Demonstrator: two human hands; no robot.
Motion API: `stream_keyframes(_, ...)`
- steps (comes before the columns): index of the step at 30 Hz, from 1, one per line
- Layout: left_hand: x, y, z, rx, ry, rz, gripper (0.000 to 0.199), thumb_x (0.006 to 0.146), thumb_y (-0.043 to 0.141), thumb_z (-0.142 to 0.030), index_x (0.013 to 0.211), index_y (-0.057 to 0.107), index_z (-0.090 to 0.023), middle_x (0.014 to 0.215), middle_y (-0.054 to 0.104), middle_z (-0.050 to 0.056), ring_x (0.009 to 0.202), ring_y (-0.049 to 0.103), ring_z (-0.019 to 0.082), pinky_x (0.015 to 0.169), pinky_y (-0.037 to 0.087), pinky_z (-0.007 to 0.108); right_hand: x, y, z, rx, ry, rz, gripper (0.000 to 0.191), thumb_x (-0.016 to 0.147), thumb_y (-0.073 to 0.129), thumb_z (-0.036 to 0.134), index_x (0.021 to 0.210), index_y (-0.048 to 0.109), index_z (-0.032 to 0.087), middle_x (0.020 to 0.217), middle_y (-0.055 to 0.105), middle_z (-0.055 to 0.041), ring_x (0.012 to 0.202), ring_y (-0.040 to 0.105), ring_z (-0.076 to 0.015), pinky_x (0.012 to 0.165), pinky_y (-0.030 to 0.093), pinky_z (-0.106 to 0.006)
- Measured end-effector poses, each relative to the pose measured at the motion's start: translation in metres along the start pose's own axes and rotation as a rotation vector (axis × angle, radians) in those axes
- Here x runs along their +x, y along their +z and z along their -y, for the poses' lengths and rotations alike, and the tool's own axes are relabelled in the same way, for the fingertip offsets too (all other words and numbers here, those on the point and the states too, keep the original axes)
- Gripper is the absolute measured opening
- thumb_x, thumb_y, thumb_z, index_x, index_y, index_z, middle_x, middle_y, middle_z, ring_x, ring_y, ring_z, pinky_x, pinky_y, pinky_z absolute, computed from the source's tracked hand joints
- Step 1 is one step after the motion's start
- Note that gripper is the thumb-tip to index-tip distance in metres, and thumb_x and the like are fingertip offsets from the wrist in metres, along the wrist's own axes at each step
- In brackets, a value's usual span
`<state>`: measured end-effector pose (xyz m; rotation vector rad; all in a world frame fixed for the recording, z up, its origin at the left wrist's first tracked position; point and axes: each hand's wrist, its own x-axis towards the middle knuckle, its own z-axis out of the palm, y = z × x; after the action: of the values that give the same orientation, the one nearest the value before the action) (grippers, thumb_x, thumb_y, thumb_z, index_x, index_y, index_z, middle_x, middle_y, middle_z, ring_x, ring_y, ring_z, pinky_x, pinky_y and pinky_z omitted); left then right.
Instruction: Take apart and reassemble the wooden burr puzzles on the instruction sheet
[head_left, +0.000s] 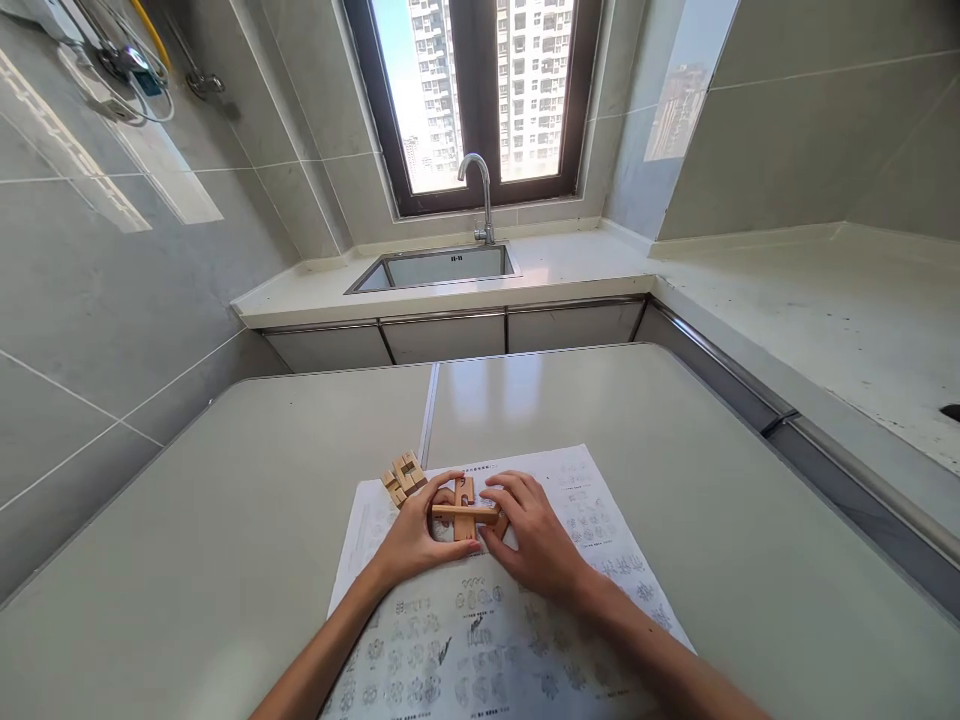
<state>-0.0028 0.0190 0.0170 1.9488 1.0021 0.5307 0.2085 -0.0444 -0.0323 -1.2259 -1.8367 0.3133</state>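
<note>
While the left hand (417, 534) grips crossed wooden pieces (465, 515) over printed paper (600, 535), the right hand (531, 527) grasps their right side.

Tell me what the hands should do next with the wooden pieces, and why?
Maybe the right hand could gently nudge the long bar to see if it slides. That hand is by the bar's right end, and the left hand has its thumb and a finger near the ends of the crossing piece, so that piece should stay steady.
</note>
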Motion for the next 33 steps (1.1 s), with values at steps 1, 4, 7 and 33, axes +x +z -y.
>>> stream_keyframes(1,0.000,0.000,0.000,-0.001,0.000,0.002,0.084,0.073,0.088,-0.045,0.143,0.049,-0.021,0.097,0.075,0.002,0.092,0.070,0.022,0.093,0.053,0.037,0.000,-0.001,0.002,0.033,-0.015,-0.007,0.026,0.094,0.062,0.017,0.119,0.063,0.024,0.120,0.068,-0.0133,0.125,0.058,-0.0336,0.104,0.052,-0.055)
stream_keyframes(4,-0.001,-0.001,0.001,0.002,-0.004,0.000,0.083,0.071,0.089,-0.045,0.141,0.053,-0.021,0.091,0.072,-0.001,0.088,0.068,0.022,0.090,0.053,0.036,0.000,-0.002,0.004,0.089,-0.036,-0.004,0.015,0.101,0.054,0.016,0.109,0.065,0.023,0.100,0.072,-0.0095,0.109,0.064,-0.0298,0.095,0.055,-0.051)
stream_keyframes(7,-0.002,-0.003,0.002,-0.009,-0.005,-0.003,0.083,0.068,0.090,-0.047,0.138,0.056,-0.021,0.086,0.069,-0.002,0.086,0.067,0.021,0.090,0.052,0.036,0.000,-0.001,0.005,0.105,-0.043,0.008,0.014,0.104,0.051,0.018,0.106,0.065,0.022,0.095,0.072,-0.0087,0.097,0.065,-0.0272,0.088,0.056,-0.048)
stream_keyframes(33,-0.048,-0.008,-0.013,0.368,0.536,0.028,0.028,0.102,0.053,-0.024,0.121,0.073,-0.026,0.089,0.081,0.003,0.074,0.075,0.020,0.075,0.053,0.030,-0.048,-0.048,0.097,0.670,0.457,0.178,0.036,0.106,0.050,0.053,0.099,0.067,0.022,0.079,0.072,-0.0042,0.070,0.068,-0.0207,0.075,0.054,-0.034)
